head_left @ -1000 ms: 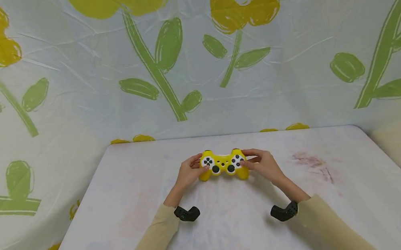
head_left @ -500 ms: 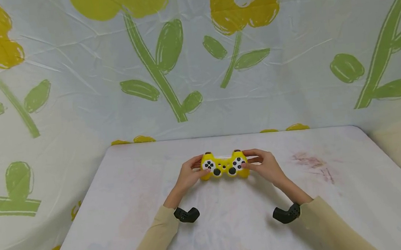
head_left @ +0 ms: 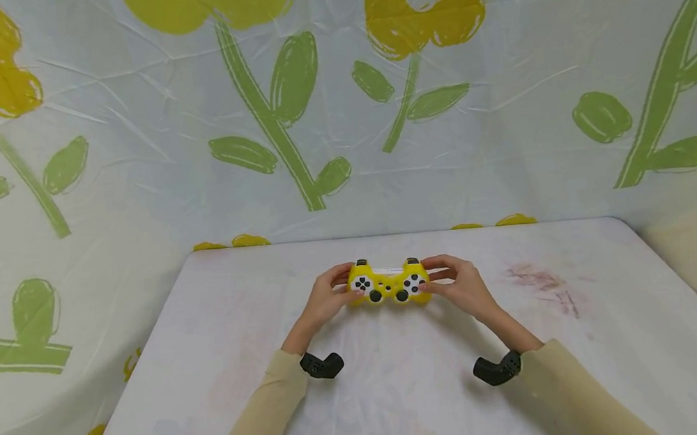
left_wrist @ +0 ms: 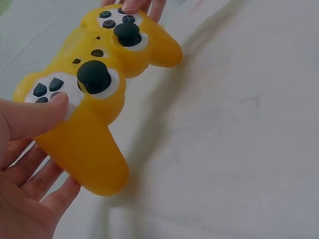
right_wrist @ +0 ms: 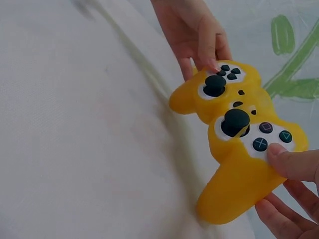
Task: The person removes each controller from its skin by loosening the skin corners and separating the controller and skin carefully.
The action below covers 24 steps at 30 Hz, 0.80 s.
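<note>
A yellow game controller (head_left: 389, 285) with white pads and black sticks is held just above the white table (head_left: 224, 369), near its middle. My left hand (head_left: 326, 299) grips its left handle, thumb on the direction pad (left_wrist: 47, 89). My right hand (head_left: 459, 285) grips the right handle, thumb on the face buttons (right_wrist: 271, 139). In the left wrist view the controller (left_wrist: 94, 94) fills the upper left, with the left hand (left_wrist: 25, 164) under it. In the right wrist view the controller (right_wrist: 239, 134) lies at the right, with the right hand (right_wrist: 294, 194) under its handle and the left hand (right_wrist: 194, 35) behind it.
A sheet printed with yellow flowers and green stems (head_left: 277, 126) hangs behind and beside the table. A faint reddish stain (head_left: 544, 283) marks the table at the right. Black wrist cameras (head_left: 321, 365) sit on both beige sleeves.
Both hands have lifted the controller slightly and moved it a little away from me, tilting its face more toward me. The grip is the same.
</note>
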Motion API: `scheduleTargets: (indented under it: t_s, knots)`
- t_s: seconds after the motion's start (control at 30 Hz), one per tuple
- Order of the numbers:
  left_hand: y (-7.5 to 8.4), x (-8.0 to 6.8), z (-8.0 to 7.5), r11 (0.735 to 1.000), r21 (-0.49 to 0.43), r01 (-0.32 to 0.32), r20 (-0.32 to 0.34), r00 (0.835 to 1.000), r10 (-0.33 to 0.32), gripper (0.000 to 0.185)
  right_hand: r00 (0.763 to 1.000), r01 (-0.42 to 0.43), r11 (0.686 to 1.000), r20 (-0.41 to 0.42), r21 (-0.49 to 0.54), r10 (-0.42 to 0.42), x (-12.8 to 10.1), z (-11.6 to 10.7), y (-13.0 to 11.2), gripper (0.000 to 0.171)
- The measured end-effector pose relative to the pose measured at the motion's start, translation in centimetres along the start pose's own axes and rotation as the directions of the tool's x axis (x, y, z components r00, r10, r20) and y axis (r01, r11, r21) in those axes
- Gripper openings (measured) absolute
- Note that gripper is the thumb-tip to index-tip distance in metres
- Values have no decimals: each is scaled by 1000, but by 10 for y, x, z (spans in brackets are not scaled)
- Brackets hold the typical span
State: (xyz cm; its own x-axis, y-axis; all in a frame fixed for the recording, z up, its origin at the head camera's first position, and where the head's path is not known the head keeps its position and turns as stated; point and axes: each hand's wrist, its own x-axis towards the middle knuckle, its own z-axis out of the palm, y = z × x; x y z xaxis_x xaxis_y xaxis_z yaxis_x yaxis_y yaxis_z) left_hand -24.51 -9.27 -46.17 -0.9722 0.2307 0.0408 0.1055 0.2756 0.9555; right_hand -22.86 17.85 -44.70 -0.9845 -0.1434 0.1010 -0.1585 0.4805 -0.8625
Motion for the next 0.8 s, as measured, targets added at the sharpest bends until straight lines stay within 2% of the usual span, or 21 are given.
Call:
scheduleTargets:
  t_s: [0.07,0.27,0.37,0.57,0.8]
  knots:
    - [4,-2,0,1000,-8,7,10,1000,-7,56,1000,-2,1000,2,3,2,0,1,2,47]
    - [2,-2,-1,1000,-16,5,32,999,-4,57,1000,-11,1000,21,-2,11,1,1,5,47]
    - [-6,4,-1,999,5,35,18,999,-35,57,1000,2,1000,29,-6,-2,1,0,3,47]
    - [-6,9,4,992,-1,125,-25,992,-125,58,999,-3,999,37,-34,4,3,1,1,48]
    - [-6,9,9,991,-11,134,-8,991,-134,58,999,-14,996,46,-88,18,3,-3,-4,45]
